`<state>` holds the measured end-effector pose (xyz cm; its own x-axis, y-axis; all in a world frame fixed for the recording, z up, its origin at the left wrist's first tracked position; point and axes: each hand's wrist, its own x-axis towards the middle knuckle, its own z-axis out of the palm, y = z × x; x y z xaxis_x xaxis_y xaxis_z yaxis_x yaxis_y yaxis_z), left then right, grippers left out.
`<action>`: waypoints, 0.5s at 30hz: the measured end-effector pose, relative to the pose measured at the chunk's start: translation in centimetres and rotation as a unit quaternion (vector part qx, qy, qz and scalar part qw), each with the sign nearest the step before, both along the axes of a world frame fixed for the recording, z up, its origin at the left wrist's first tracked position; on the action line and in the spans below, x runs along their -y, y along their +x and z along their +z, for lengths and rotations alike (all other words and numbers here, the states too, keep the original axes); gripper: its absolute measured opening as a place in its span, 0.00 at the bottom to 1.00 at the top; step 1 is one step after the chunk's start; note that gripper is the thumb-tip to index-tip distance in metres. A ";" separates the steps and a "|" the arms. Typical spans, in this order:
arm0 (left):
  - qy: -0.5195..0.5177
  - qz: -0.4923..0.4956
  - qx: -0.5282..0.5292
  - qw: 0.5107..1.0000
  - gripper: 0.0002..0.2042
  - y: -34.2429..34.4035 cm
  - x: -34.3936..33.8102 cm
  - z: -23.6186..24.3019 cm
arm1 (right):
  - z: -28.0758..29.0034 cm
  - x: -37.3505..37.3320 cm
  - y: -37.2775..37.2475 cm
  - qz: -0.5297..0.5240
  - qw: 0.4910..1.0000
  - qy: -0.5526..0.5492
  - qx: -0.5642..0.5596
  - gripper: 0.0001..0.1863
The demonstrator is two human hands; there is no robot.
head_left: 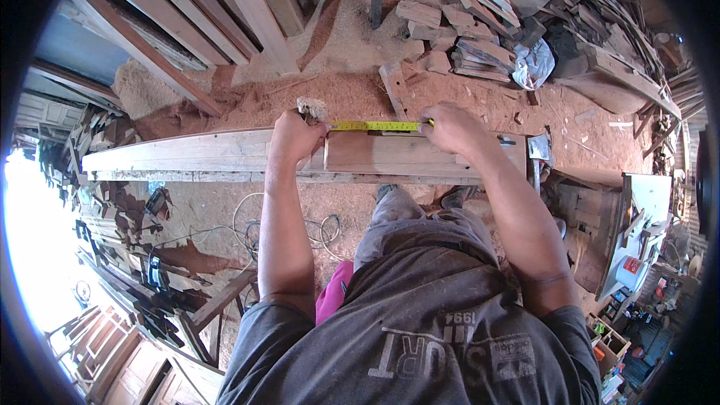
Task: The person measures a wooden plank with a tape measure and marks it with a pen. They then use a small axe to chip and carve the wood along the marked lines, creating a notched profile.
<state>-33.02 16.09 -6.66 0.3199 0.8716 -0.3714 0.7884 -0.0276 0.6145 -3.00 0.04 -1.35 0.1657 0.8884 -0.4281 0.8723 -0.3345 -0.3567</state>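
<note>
A yellow tape measure (373, 125) is stretched between my two hands over a wooden plank (394, 156) lying along a long beam (172, 155). My left hand (298, 135) is closed on the tape's left end; a pale, rough object (311, 107) shows just past its fingers, too unclear to name. My right hand (448, 129) grips the right end of the tape near the plank's back edge. A small dark tool (506, 142) lies near the plank's right end, beside a silvery piece (540, 148).
Tall boards (187, 19) lean at the back left. Scrap wood (480, 30) and a plastic bag (533, 64) lie on the sawdust-covered floor. Cables (324, 232) run below the beam. A cluttered table (637, 232) stands at right; piled timber (112, 217) fills the left.
</note>
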 end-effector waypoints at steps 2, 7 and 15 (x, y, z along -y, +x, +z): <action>-0.034 0.015 0.025 0.999 0.17 0.0 0.2 0.5 | 0.2 0.0 0.0 0.008 1.000 -0.009 0.004 0.18; -0.058 0.042 0.058 0.996 0.16 -0.4 0.3 -0.5 | -0.5 0.1 -0.2 -0.009 1.000 -0.013 0.011 0.18; -0.068 0.048 0.070 0.994 0.15 -0.4 0.6 -0.7 | 0.2 0.2 -0.3 -0.011 1.000 -0.010 0.008 0.18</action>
